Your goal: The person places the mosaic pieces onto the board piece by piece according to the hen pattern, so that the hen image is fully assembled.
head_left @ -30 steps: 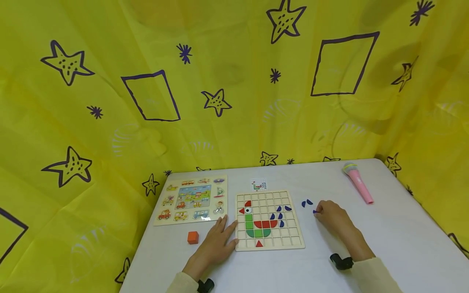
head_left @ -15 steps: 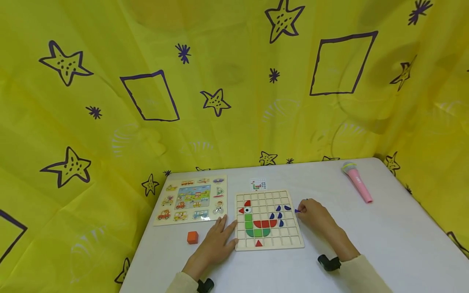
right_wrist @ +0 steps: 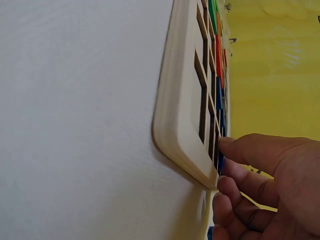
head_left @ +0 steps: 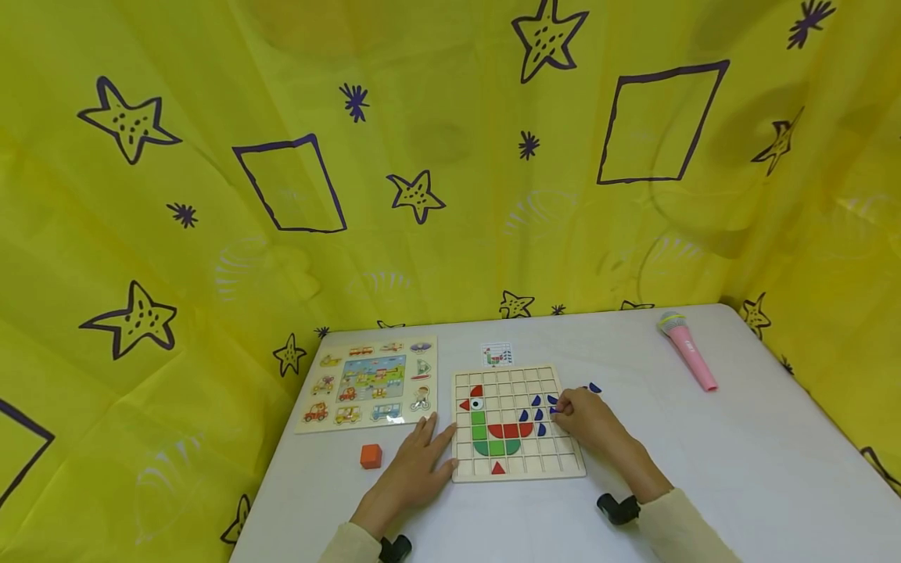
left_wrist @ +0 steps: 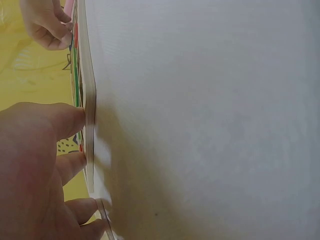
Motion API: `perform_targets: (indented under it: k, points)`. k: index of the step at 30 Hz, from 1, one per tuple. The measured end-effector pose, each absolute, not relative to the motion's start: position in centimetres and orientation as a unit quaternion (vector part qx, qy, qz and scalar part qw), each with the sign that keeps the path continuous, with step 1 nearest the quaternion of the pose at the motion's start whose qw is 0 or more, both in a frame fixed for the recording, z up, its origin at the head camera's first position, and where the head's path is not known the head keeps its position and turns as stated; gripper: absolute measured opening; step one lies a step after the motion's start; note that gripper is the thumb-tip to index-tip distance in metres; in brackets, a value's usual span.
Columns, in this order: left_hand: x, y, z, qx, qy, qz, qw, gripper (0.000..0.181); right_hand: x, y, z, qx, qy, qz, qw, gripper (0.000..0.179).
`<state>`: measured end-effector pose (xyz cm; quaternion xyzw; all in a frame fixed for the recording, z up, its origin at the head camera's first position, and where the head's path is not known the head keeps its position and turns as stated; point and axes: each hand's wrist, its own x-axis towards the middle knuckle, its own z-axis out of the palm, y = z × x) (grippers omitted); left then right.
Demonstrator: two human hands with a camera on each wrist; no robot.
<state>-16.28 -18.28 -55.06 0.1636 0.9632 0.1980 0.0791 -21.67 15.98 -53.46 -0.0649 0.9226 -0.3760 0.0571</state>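
A wooden grid board [head_left: 542,466] lies on the table, with red, green and blue pieces forming a bird-like picture in its cells. My left hand [head_left: 415,469] rests at the board's left edge, fingers extended, thumb and fingertips against the rim in the left wrist view. Over the board's right side, my right hand [head_left: 591,420] pinches a small dark-blue curved puzzle piece [head_left: 554,410] between thumb and fingers, close to the cells below the upper-right blue piece. The right fingers [right_wrist: 245,175] mostly hide it in the right wrist view. A loose blue piece [head_left: 594,388] lies beyond that hand.
A small picture card [head_left: 497,354] lies behind the board. To the left are a vehicle puzzle [head_left: 422,414] and an orange cube [head_left: 371,456]. A pink toy microphone [head_left: 690,356] lies at the back right. Yellow patterned cloth [head_left: 450,258] hangs behind the table.
My right hand has moved left with the blue piece, from the table beside the board to over its right-hand cells. My left hand has stayed at the board's edge.
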Motion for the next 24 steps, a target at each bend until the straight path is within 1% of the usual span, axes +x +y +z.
perform_targets:
  k: [7, 17, 24]
  points:
    - [-16.24, -18.28, -54.89, 0.169, 0.963, 0.199, 0.074, 0.063, -21.82, 15.93, -53.22, -0.059, 0.929, -0.361, 0.061, 0.011]
    - [-16.25, -18.33, -55.12, 0.161, 0.963, 0.201, 0.084, 0.063, -21.86, 15.67, -53.44, -0.061, 0.934, -0.348, 0.054, 0.011]
    - [-16.21, -18.31, -55.07, 0.160, 0.964, 0.196, 0.086, 0.063, -21.81, 15.64, -53.26, -0.049, 0.930, -0.359, 0.062, 0.011]
